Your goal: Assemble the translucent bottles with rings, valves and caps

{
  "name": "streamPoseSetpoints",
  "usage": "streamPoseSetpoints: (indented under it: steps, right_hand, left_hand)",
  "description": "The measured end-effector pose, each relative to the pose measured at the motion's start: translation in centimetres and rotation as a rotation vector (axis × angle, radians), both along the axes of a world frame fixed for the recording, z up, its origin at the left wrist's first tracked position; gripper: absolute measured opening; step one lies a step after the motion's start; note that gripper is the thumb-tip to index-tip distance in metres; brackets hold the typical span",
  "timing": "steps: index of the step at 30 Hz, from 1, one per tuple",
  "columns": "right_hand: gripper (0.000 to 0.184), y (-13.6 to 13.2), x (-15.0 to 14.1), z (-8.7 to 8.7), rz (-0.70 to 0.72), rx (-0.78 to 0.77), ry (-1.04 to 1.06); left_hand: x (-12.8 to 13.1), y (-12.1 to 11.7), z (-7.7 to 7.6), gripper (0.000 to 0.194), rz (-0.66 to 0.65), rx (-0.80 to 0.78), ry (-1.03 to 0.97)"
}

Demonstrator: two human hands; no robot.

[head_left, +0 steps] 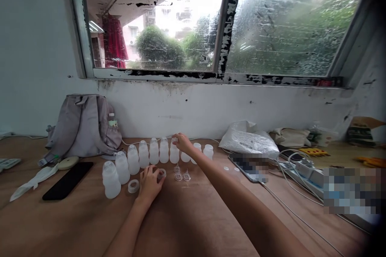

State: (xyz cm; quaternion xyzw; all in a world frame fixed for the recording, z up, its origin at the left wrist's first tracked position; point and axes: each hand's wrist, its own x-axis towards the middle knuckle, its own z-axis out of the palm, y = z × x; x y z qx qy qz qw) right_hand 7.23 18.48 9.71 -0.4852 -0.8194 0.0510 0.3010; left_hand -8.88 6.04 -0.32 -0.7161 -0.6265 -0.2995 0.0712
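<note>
Pinching ring — left hand; right hand curled on top of white bottle — drink label unreadable.

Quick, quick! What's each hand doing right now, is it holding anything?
Left hand: closed, thumb and fingers on a ring.
Right hand: fingers at the top of a bottle; whether they grip it can't be told.

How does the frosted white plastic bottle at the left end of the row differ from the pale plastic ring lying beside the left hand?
The frosted white plastic bottle is tall, while the pale plastic ring is low. The bottle has a narrowed waist; the ring is round with a central opening. The bottle stands upright, whereas the ring lies flat. Both are pale and rest on the brown tabletop.
</note>
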Motion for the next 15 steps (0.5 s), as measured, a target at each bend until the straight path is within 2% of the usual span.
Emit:
streamPoseSetpoints:
  steps: [3, 7, 9, 12, 15]
  right_hand:
    - [0.028, 0.1, 0.0, -0.3, 0.015, 0.008, 0.015]
    - [0.048, -0.5, 0.4, -0.2, 0.061, 0.04, 0.051]
    - [0.051, -1.4, 0.9, -0.3, 0.082, 0.113, 0.106]
    - [0.033, -3.8, 2.4, -1.6, 0.078, 0.246, 0.234]
    - [0.02, -6.6, 4.5, -4.6, -0.006, 0.151, 0.227]
  left_hand:
    - [0.3, -0.2, -0.1, 0.014, -0.056, 0.004, -0.016]
    - [0.6, -0.4, -0.1, 0.016, -0.127, -0.015, -0.013]
    - [0.6, -0.6, -0.1, 0.017, -0.156, -0.031, -0.017]
    - [0.8, -0.7, -0.1, 0.017, -0.178, -0.047, -0.015]
    - [1.0, -0.8, -0.3, 0.016, -0.198, -0.062, -0.013]
